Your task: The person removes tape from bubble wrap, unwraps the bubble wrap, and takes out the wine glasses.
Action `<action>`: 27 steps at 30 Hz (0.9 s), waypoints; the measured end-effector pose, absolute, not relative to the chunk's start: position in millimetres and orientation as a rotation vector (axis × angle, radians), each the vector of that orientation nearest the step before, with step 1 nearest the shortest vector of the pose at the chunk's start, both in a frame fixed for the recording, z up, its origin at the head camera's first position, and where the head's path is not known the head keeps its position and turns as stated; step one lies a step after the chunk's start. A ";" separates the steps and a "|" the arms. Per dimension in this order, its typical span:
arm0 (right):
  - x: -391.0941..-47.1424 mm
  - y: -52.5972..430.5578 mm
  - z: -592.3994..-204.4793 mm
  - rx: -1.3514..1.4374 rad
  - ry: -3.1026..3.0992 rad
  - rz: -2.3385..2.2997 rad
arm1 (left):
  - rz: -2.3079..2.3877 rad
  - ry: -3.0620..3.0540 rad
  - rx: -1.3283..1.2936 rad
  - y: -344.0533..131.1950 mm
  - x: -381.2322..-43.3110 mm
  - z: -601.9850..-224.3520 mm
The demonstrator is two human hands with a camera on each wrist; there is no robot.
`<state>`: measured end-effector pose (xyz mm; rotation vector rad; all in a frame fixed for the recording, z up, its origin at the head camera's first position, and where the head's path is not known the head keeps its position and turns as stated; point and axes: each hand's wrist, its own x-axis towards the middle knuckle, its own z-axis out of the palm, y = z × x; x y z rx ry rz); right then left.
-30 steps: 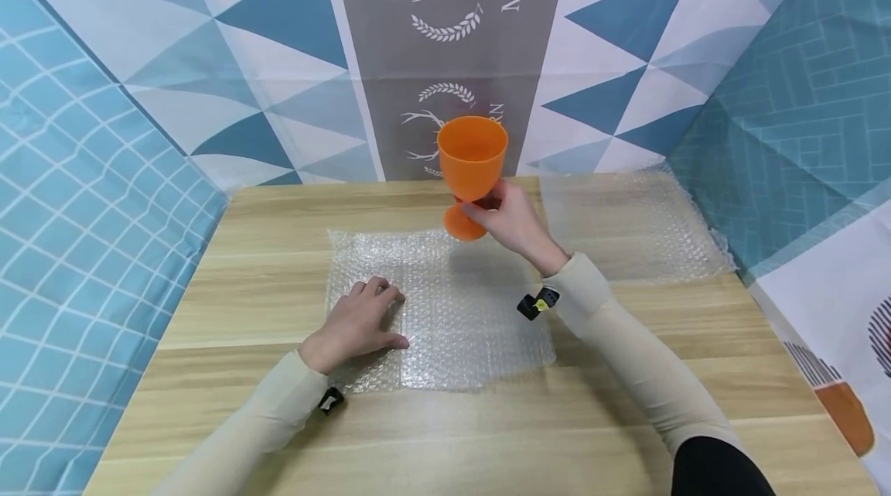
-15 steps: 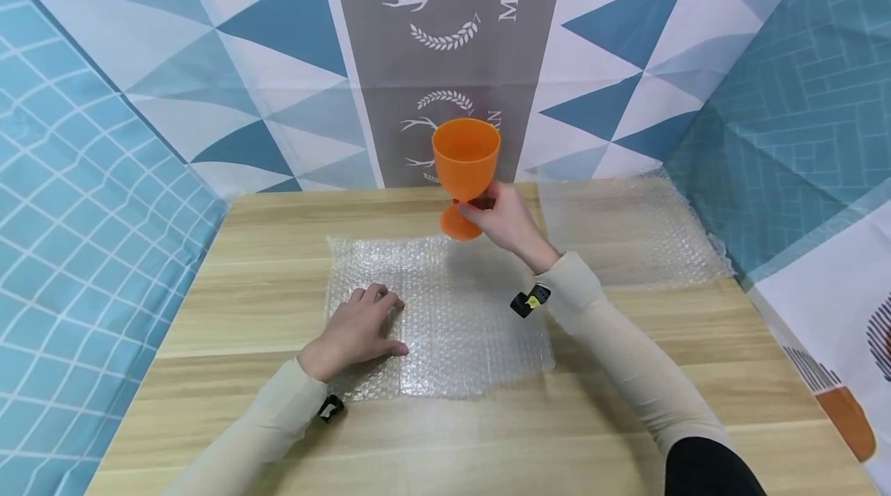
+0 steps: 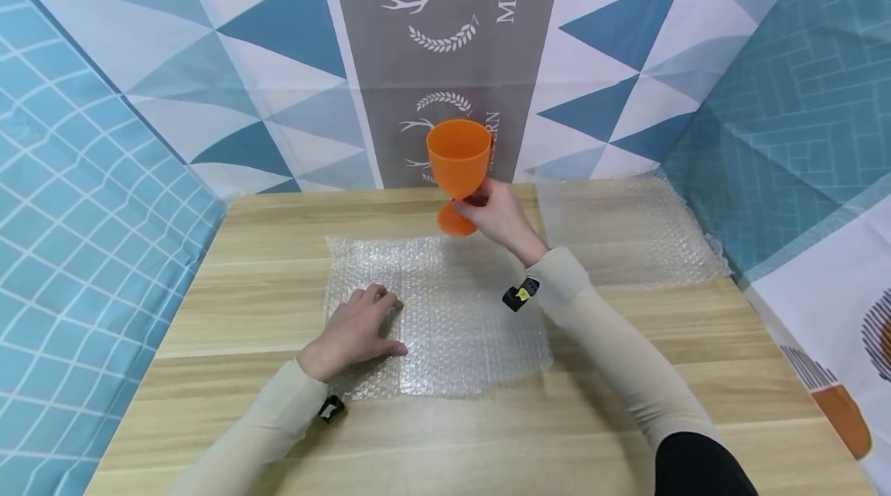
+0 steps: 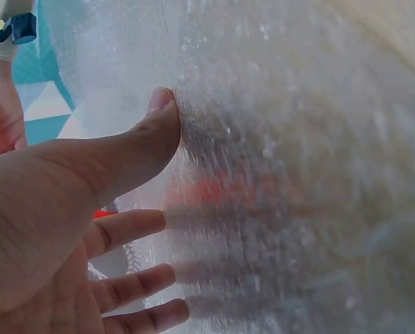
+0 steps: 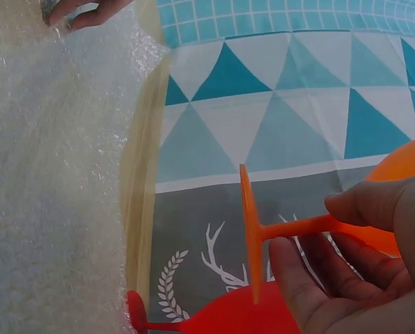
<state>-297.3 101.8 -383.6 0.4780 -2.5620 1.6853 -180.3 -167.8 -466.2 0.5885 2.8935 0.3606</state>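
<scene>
My right hand (image 3: 506, 219) holds an orange plastic goblet (image 3: 459, 163) by its stem, upright above the far edge of the bubble wrap (image 3: 466, 310). In the right wrist view, thumb and fingers pinch the stem close below the bowl, and the round foot (image 5: 251, 236) stays free. Behind it shows a red goblet (image 5: 239, 313), mostly hidden in the head view by the orange one and the hand. My left hand (image 3: 355, 332) rests on the left part of the bubble wrap, fingertips touching the sheet, thumb spread apart; nothing is held in it.
A second sheet of bubble wrap (image 3: 626, 233) lies at the back right of the wooden table (image 3: 250, 279), reaching its far edge. Patterned cloth walls (image 3: 278, 94) stand behind and on both sides.
My right hand has carried the orange goblet slightly to the left. My left hand stays on the bubble wrap, and the head view has shifted a little.
</scene>
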 end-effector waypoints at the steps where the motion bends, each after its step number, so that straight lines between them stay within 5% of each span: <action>1: -298.3 101.3 -384.7 0.470 -2.565 1.686 | 0.359 2.892 0.585 -167.8 -180.5 -466.5; 27: -304.6 84.9 -395.4 0.370 -2.558 1.855 | 0.359 2.900 0.584 -168.9 -178.7 -463.7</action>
